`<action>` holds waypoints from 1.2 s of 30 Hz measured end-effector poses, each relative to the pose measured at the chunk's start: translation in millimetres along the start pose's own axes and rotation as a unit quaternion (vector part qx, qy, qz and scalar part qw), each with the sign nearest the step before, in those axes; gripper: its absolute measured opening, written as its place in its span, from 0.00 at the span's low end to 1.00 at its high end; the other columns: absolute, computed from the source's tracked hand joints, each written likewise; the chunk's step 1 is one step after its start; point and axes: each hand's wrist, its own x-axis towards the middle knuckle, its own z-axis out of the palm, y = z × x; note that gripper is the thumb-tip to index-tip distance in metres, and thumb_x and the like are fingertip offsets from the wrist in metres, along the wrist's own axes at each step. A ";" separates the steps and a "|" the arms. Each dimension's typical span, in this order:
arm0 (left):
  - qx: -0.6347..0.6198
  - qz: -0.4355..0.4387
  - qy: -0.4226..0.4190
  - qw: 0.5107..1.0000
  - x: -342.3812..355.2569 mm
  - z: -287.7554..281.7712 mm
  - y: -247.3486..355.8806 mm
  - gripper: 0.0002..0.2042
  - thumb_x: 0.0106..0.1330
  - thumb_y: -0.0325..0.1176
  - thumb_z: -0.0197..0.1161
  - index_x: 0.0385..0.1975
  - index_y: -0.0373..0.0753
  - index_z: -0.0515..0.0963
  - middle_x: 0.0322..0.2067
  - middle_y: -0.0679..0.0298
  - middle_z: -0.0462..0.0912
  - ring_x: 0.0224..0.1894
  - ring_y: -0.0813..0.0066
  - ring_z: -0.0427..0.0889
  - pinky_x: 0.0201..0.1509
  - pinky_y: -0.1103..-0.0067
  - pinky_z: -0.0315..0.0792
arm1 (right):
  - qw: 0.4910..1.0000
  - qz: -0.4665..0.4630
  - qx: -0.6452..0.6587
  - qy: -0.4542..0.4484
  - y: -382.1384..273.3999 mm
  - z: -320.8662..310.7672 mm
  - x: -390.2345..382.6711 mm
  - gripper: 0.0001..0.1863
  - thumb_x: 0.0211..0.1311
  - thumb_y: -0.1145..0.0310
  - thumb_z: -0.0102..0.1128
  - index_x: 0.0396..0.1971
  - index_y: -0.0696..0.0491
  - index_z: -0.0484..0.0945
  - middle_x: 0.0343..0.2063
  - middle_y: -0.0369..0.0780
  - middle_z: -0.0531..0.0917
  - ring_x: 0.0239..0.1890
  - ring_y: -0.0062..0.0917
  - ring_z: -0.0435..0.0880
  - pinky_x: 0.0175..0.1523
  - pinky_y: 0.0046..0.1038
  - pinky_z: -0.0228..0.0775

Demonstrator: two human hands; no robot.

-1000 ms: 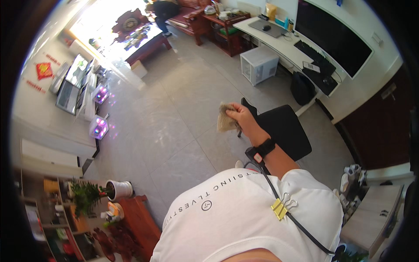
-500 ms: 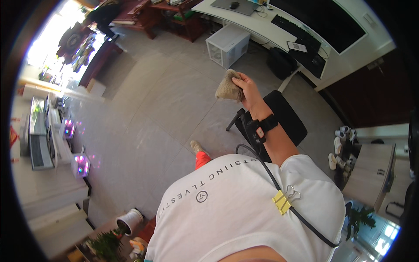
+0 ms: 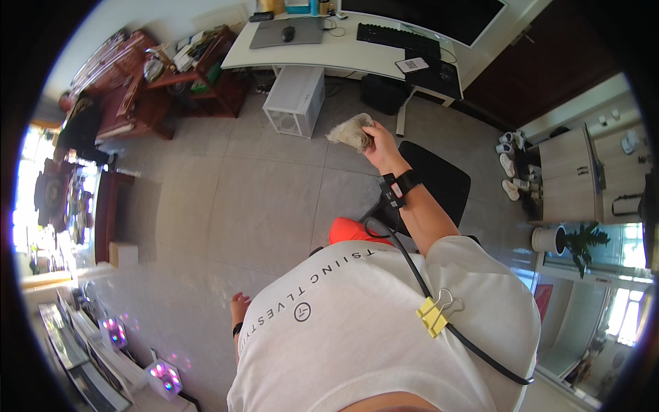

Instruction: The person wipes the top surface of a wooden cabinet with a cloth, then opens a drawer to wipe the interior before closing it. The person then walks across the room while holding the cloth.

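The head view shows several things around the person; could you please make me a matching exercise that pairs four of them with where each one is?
Things:
1. crumpled beige cloth
2. yellow binder clip
3. black keyboard
4. white slatted box

Places:
A. on the white desk
B. on the floor under the desk
C. in the right hand
D. on the white T-shirt, clipped around a black cable

Pairs: 1-C, 2-D, 3-A, 4-B
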 end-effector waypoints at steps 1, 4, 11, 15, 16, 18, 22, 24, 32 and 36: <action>-0.005 0.003 0.015 1.000 14.2 5.0 31.6 0.15 0.69 0.33 0.51 0.54 0.40 0.72 0.40 0.56 0.83 0.35 0.63 0.83 0.37 0.70 0.77 | 1.000 -0.011 0.000 0.012 -3.9 -6.5 8.6 0.15 0.62 0.78 0.49 0.49 0.57 0.72 0.43 0.40 0.80 0.45 0.29 0.81 0.50 0.31 0.75; 0.003 0.007 -0.034 0.999 53.6 36.8 131.1 0.16 0.69 0.32 0.51 0.55 0.41 0.71 0.40 0.56 0.83 0.34 0.67 0.83 0.35 0.72 0.77 | 0.998 -0.038 0.010 0.052 -15.5 -30.5 43.7 0.15 0.62 0.78 0.47 0.49 0.57 0.72 0.44 0.40 0.80 0.45 0.30 0.81 0.51 0.32 0.75; 0.087 0.094 -0.176 0.976 142.3 155.3 276.4 0.16 0.68 0.31 0.53 0.54 0.40 0.72 0.40 0.56 0.82 0.34 0.70 0.82 0.35 0.75 0.77 | 0.985 -0.044 0.079 0.146 -33.4 -96.6 195.1 0.12 0.60 0.78 0.47 0.44 0.56 0.72 0.40 0.40 0.79 0.41 0.31 0.81 0.43 0.34 0.78; 0.117 0.048 -0.142 0.982 188.5 193.1 344.3 0.16 0.68 0.31 0.53 0.54 0.40 0.72 0.40 0.56 0.82 0.33 0.71 0.82 0.35 0.75 0.77 | 0.981 -0.020 0.144 0.125 -63.1 -96.6 301.1 0.09 0.60 0.77 0.48 0.39 0.56 0.75 0.34 0.39 0.80 0.36 0.27 0.82 0.39 0.29 0.77; 0.116 0.037 -0.134 0.984 199.8 199.2 360.3 0.16 0.68 0.31 0.53 0.54 0.39 0.72 0.40 0.56 0.82 0.33 0.71 0.82 0.35 0.75 0.77 | 0.986 -0.041 0.123 0.107 -72.8 -89.2 327.4 0.07 0.60 0.77 0.48 0.35 0.56 0.75 0.31 0.38 0.80 0.34 0.25 0.82 0.39 0.27 0.76; 0.105 0.022 -0.117 0.987 223.5 210.0 390.0 0.16 0.67 0.30 0.53 0.54 0.39 0.72 0.40 0.56 0.82 0.33 0.71 0.82 0.35 0.75 0.77 | 0.993 -0.080 0.092 0.006 -96.4 -72.2 376.2 0.08 0.61 0.78 0.47 0.36 0.57 0.75 0.32 0.38 0.80 0.33 0.24 0.81 0.37 0.25 0.74; 0.141 0.029 -0.148 0.978 277.0 237.9 436.7 0.16 0.67 0.30 0.54 0.54 0.39 0.72 0.39 0.56 0.82 0.33 0.71 0.82 0.35 0.75 0.77 | 0.989 -0.128 0.076 0.029 -135.0 -49.6 446.3 0.13 0.63 0.77 0.47 0.46 0.59 0.73 0.40 0.39 0.80 0.41 0.25 0.80 0.46 0.28 0.72; 0.185 0.049 -0.180 0.965 308.3 253.9 456.1 0.16 0.67 0.30 0.53 0.54 0.39 0.73 0.39 0.56 0.82 0.32 0.71 0.82 0.35 0.75 0.77 | 0.990 -0.116 0.028 0.071 -141.1 -52.3 462.5 0.16 0.64 0.74 0.48 0.51 0.59 0.71 0.45 0.40 0.79 0.46 0.27 0.79 0.52 0.31 0.71; 0.331 0.074 -0.239 0.910 449.9 275.1 583.9 0.16 0.67 0.30 0.53 0.54 0.39 0.73 0.39 0.56 0.82 0.32 0.71 0.82 0.36 0.76 0.77 | 0.915 0.005 -0.183 0.358 -104.8 -130.3 462.8 0.31 0.59 0.67 0.59 0.63 0.53 0.63 0.50 0.37 0.75 0.49 0.28 0.76 0.49 0.36 0.70; 0.350 0.078 -0.258 0.897 490.8 292.6 656.1 0.16 0.67 0.30 0.53 0.54 0.39 0.72 0.39 0.56 0.83 0.32 0.71 0.82 0.36 0.76 0.77 | 0.797 -0.106 -0.274 0.527 -125.7 -173.6 477.2 0.29 0.53 0.65 0.63 0.55 0.59 0.68 0.47 0.51 0.79 0.50 0.37 0.79 0.48 0.37 0.73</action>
